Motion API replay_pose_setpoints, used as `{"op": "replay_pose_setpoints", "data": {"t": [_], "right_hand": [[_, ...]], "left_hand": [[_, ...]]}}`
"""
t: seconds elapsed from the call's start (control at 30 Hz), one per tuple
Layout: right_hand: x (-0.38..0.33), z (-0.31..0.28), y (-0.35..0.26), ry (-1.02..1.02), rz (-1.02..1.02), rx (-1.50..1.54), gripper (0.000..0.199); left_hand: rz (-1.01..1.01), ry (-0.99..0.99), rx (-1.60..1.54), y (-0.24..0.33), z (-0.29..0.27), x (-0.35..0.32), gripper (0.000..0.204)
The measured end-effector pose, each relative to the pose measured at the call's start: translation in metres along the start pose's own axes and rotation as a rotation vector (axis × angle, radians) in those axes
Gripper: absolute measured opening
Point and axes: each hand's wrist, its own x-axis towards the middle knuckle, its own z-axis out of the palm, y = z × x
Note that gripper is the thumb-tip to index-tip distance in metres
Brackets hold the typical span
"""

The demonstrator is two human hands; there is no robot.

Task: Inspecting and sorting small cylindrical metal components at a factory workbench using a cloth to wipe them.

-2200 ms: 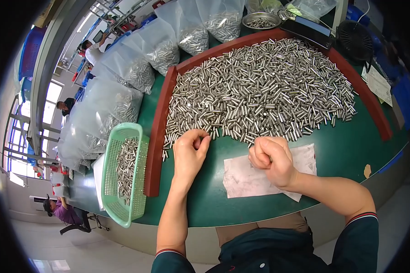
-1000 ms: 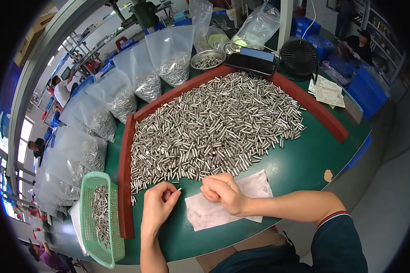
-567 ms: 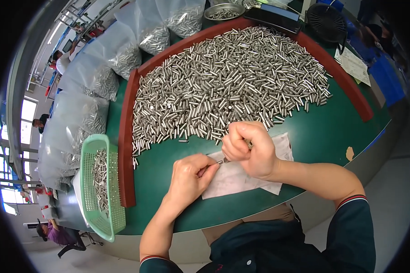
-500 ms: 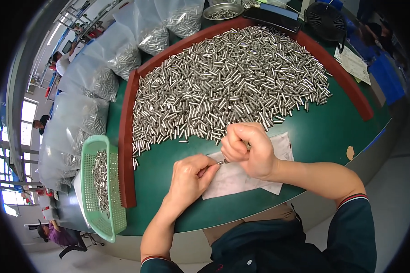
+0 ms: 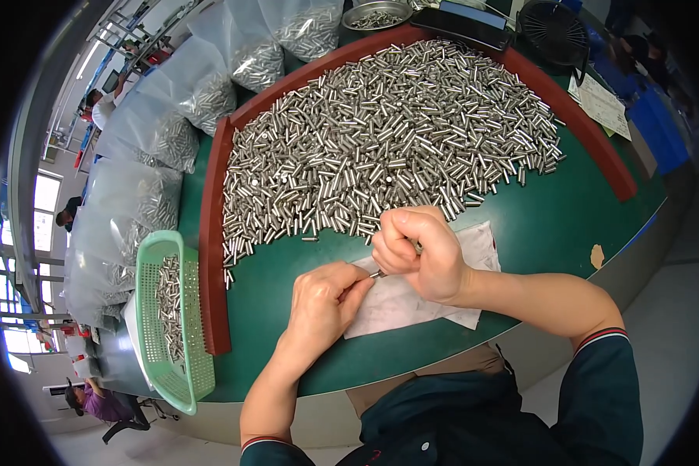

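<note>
Hands: both meet over the white cloth, knuckles nearly touching, above the near edge of the green table.
Right hand: curled into a loose fist, thumb and forefinger pinched on a small metal pin; a glint higher in the fist suggests more pins held inside, though I cannot tell how many.
Left hand: fingers bent, fingertips closed toward the same pin from the other end; whether it grips or only touches is hidden.
Pin: short, cylindrical, bright steel; its long axis runs roughly left to right between the two hands, with the right hand holding more of it.
Pin heap: just beyond the hands, farther up the table, hundreds of identical shiny cylinders lying every way, fenced by a curved red-brown rim.
Green basket: perforated plastic, off to the left hand's side, outside the rim, with a thin layer of pins.
Plastic bags: clear, slumped, pin-filled, lining the far left edge.
Cloth: crumpled, faintly smudged.
</note>
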Motion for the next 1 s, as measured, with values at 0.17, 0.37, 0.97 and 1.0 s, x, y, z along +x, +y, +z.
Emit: {"op": "replay_pose_setpoints", "data": {"t": [0.17, 0.37, 0.97, 1.0], "right_hand": [[0.001, 0.000, 0.002, -0.010, 0.006, -0.004, 0.037], [-0.005, 0.001, -0.002, 0.020, -0.048, -0.112, 0.037], [-0.007, 0.011, 0.007, -0.048, -0.177, -0.335, 0.030], [-0.006, 0.011, 0.008, -0.036, -0.168, -0.346, 0.030]], "left_hand": [[0.010, 0.009, 0.023, -0.001, 0.000, 0.001, 0.007], [0.045, 0.003, -0.008, 0.004, 0.002, 0.005, 0.007], [-0.002, -0.004, 0.014, 0.011, 0.001, 0.008, 0.006], [-0.002, -0.004, 0.016, 0.012, 0.000, 0.008, 0.006]]}}
